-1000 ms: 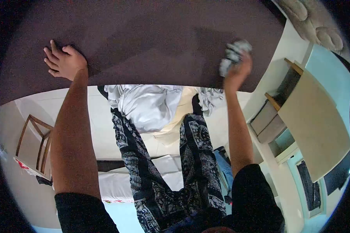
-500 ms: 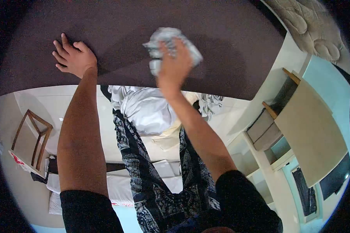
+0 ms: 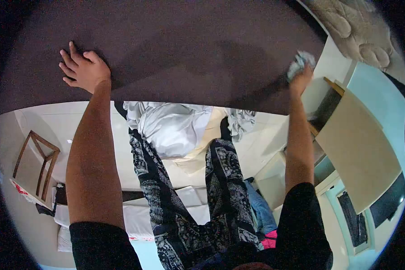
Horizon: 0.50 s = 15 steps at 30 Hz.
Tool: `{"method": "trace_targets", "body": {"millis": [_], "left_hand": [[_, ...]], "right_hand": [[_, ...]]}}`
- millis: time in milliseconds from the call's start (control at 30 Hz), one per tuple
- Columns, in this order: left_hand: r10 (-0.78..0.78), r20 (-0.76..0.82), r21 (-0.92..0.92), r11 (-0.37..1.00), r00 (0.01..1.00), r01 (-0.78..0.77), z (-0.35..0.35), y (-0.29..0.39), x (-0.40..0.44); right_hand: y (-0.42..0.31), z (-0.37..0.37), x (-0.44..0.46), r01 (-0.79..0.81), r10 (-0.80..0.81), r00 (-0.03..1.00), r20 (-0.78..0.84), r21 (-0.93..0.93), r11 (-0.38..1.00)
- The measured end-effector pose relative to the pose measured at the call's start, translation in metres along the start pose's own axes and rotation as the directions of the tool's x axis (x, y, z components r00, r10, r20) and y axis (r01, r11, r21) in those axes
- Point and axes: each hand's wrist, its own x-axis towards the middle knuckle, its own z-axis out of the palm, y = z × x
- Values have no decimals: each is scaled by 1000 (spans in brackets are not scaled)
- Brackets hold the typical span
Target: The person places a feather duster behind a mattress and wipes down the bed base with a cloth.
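A wide, dark brown flat surface (image 3: 180,40) stretches across the top of the view. My left hand (image 3: 86,71) rests palm down on its left part, fingers spread, holding nothing. At the far right of the same surface, my right hand (image 3: 302,81) grips a crumpled grey-and-white cloth (image 3: 300,64), pressed near the edge. The fingers round the cloth are partly hidden and slightly blurred.
Below the surface's near edge, white and cream fabric (image 3: 171,130) lies heaped on the floor between my legs. A wooden frame (image 3: 42,166) stands at left. Shelving with a beige panel (image 3: 360,148) is at right, and a tan cushioned piece (image 3: 346,31) sits at upper right.
My right hand has swept the cloth from the middle of the brown surface to its right edge. The left hand has stayed in nearly the same place.
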Motion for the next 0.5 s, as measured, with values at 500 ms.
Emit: {"method": "trace_targets", "body": {"millis": [500], "left_hand": [[-1, 4, -38, 999, 1000, 1, -6, 3, 1]], "right_hand": [[-222, 18, -30, 693, -777, 458, 433, 373, 617]]}}
